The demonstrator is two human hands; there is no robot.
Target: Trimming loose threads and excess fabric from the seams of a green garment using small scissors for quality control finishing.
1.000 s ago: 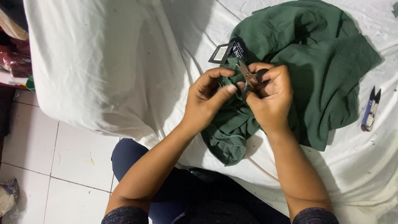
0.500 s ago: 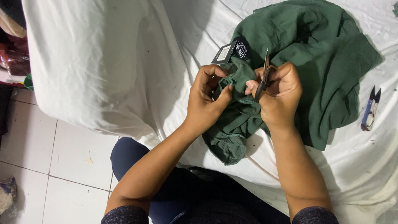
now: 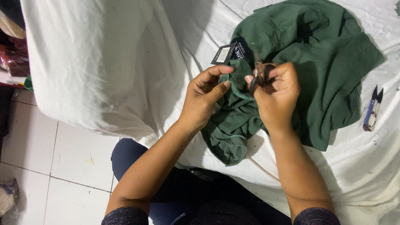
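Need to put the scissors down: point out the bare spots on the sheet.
Bare white sheet lies left of the left hand, up to the table edge. A narrower strip runs between the green garment and the blue thread snips. Around both hands it is crowded.

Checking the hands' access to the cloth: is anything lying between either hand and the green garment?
Nothing visible does. The left hand pinches the green knit garment directly, and the right hand, holding small dark snips, rests against it.
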